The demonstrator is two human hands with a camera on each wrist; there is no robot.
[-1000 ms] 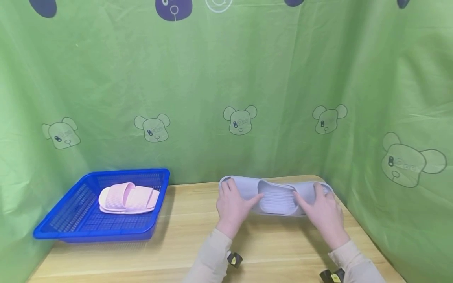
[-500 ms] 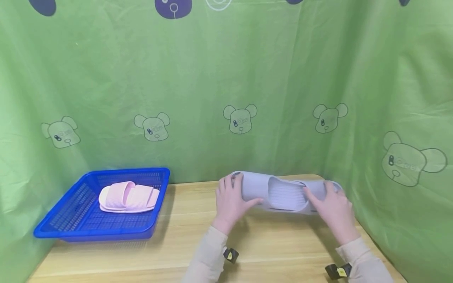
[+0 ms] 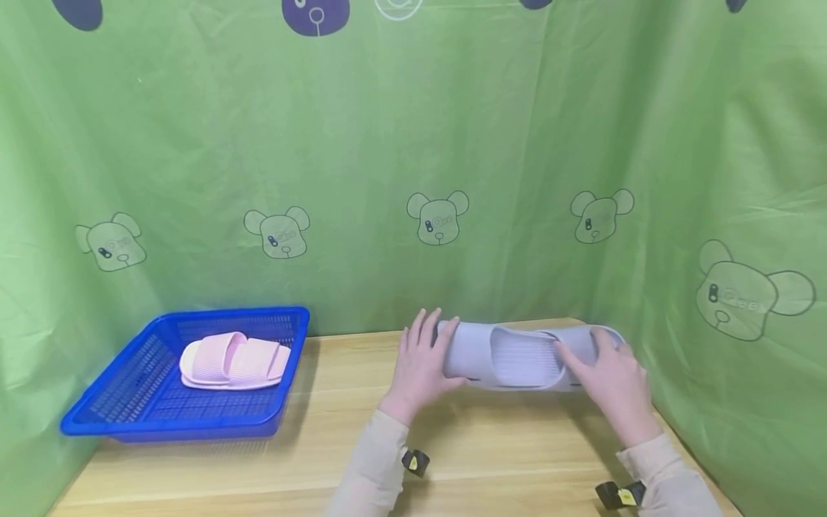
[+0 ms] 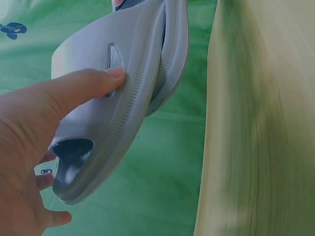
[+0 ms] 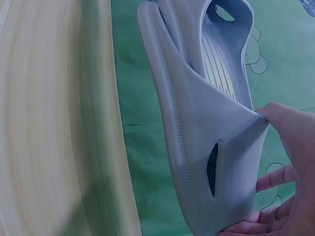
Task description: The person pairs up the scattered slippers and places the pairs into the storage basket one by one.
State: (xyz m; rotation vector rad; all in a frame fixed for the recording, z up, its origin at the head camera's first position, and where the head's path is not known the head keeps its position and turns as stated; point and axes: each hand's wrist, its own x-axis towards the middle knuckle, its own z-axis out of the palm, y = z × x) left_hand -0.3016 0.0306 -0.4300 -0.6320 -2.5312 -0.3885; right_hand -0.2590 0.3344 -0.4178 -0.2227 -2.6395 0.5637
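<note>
A pair of pale grey slippers, laid together with their toe straps at opposite ends, is held up over the right part of the table. My right hand grips the right end, thumb at the strap edge and fingers round the toe; the right wrist view shows this grip on the slipper strap. At the left end my left hand has its fingers spread and fairly straight. In the left wrist view, that hand's thumb lies against the side of the strap near a slit, while its fingers extend past the toe opening.
On the left of the wooden table stands a blue plastic basket, with a pair of pink slippers inside it. Green curtain with bear prints encloses the back and both sides.
The grey slippers have shifted a little to the right. My left hand's fingers, earlier curled over the left end, have straightened and loosened; the right hand keeps its grip.
</note>
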